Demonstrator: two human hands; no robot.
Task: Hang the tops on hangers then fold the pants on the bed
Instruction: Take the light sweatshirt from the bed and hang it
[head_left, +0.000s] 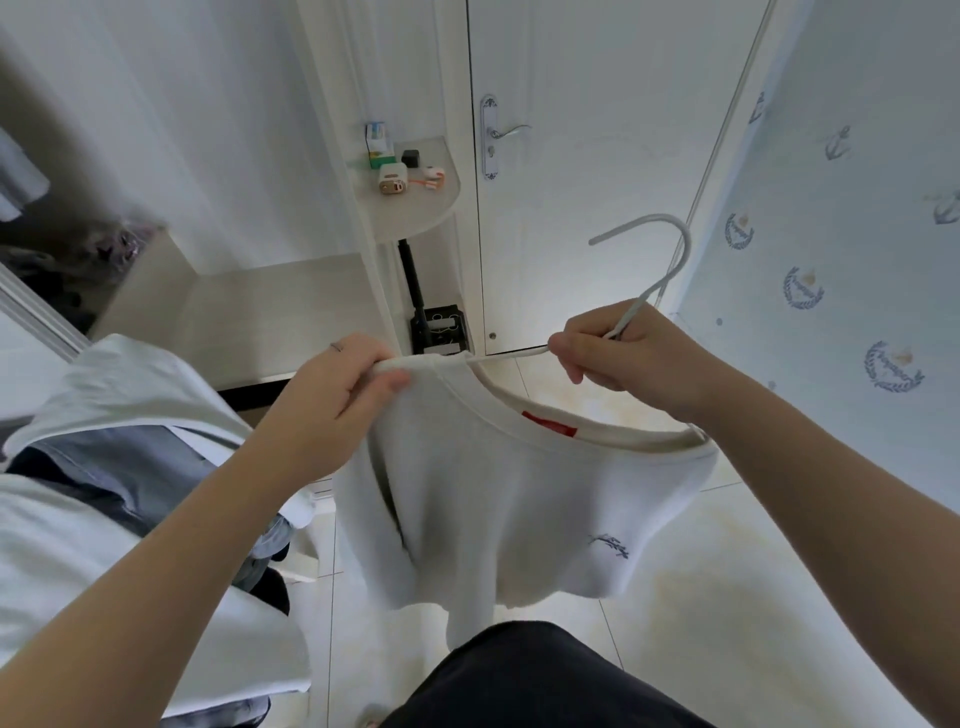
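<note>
The left hand (332, 400) pinches the soft white top (519, 499) by its collar, up in the air, the right hand (628, 353) grips the thin white hanger (687, 241), and one shoulder could slip off.

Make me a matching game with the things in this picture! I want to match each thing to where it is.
Things:
1. hanger
2. red label
3. door handle
4. white top

Places:
A. on the white door
B. gripped by the right hand
C. pinched at its neck edge by the left hand
D. sewn inside the top's neck

Pairs: 1-B, 2-D, 3-A, 4-C
</note>
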